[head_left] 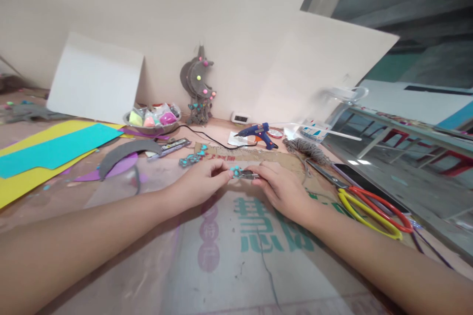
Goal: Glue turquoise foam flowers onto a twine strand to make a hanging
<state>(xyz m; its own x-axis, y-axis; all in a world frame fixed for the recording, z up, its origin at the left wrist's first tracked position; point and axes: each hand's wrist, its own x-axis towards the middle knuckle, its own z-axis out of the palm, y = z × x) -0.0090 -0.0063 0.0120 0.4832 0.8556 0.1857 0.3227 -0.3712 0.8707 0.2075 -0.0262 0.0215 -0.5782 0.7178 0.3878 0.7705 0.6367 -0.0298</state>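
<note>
A small grey and turquoise piece (pixel 236 172) is held up between both hands over a printed plastic sheet (pixel 254 266). My left hand (pixel 203 179) pinches its left end between thumb and fingers. At its right end, the fingers of my right hand (pixel 283 187) are closed on a dark part; whether that part is separate is too small to tell. More grey and turquoise pieces (pixel 192 158) lie just beyond my left hand, partly on brown cardboard (pixel 258 154). One loose grey thread (pixel 268 268) rests on the sheet nearer to me.
Behind are a blue glue gun (pixel 260 134), grey yarn (pixel 307 151), a bowl of coloured packets (pixel 153 129) and a decorated grey moon (pixel 197 78). Scissors (pixel 369 204) and a phone (pixel 373 187) lie right. Turquoise and yellow sheets (pixel 55 150) and a grey crescent (pixel 125 152) lie left.
</note>
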